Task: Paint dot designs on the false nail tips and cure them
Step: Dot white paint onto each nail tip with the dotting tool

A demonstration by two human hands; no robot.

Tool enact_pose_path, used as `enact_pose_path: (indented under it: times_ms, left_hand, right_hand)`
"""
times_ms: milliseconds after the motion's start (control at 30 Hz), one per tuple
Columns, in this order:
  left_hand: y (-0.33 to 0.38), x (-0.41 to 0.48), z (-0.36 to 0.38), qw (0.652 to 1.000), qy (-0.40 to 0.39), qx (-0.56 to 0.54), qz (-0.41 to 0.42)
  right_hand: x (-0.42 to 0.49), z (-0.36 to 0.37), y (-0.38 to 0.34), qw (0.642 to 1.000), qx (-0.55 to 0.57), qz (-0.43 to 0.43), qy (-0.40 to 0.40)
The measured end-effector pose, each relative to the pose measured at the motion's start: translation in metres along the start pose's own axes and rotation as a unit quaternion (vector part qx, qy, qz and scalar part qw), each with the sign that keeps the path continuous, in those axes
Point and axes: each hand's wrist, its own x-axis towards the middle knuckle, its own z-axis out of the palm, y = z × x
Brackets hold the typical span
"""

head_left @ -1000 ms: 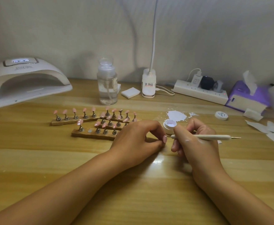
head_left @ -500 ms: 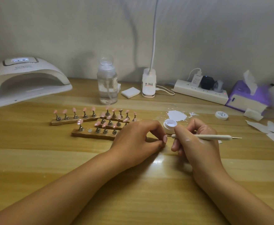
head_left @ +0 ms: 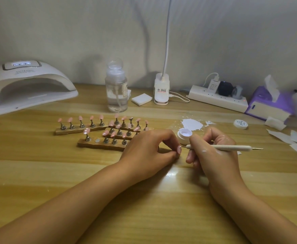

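Note:
My left hand [head_left: 149, 148] pinches a small pink nail tip [head_left: 179, 149] just above the table. My right hand [head_left: 213, 152] grips a cream dotting pen [head_left: 232, 147], and its metal point touches that nail tip. An open white jar of pale paint [head_left: 184, 136] stands just behind the two hands. Wooden holder strips [head_left: 98, 144] carry several pink nail tips on metal stands [head_left: 91, 120], left of my left hand. The white curing lamp [head_left: 28, 85] sits at the back left, its display lit.
A clear pump bottle [head_left: 116, 87], a white pad [head_left: 141, 99] and a desk lamp base [head_left: 161, 90] stand at the back. A power strip [head_left: 214, 100], a purple tissue box [head_left: 269, 104], a jar lid [head_left: 240, 124], a white paint smear [head_left: 191, 124] and paper scraps [head_left: 295, 140] lie to the right.

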Motion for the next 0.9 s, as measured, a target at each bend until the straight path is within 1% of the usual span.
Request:
enact_pose_path:
  times_ms: [100, 233, 333, 400, 567, 767, 900]
  left_hand:
    - [0.0, 0.0, 0.0, 1.0, -0.002, 0.002, -0.003]
    - [0.0, -0.001, 0.0, 1.0, -0.002, -0.006, -0.02]
    - [0.001, -0.001, 0.0, 1.0, -0.003, -0.003, -0.029]
    - [0.001, -0.002, 0.0, 1.0, -0.003, -0.002, -0.031]
    - [0.003, -0.002, 0.0, 0.999, -0.007, 0.009, -0.033]
    - [0.004, -0.002, 0.0, 0.999, -0.008, 0.02, -0.03]
    - [0.005, -0.001, 0.0, 0.999, -0.008, 0.025, -0.028]
  right_hand:
    - [0.0, 0.0, 0.001, 1.0, 0.001, -0.006, 0.005]
    - [0.002, -0.005, 0.005, 0.997, 0.034, -0.03, 0.066]
    - [0.005, -0.008, 0.006, 0.994, -0.005, -0.075, 0.079]
    - [0.007, -0.01, 0.006, 0.993, -0.033, -0.084, 0.079]
    - [0.014, -0.012, 0.013, 0.993, -0.081, -0.054, 0.066]
    - [0.015, -0.011, 0.018, 0.988, -0.128, -0.076, 0.038]
    - [0.015, -0.009, 0.018, 0.983, -0.149, -0.1, 0.037]
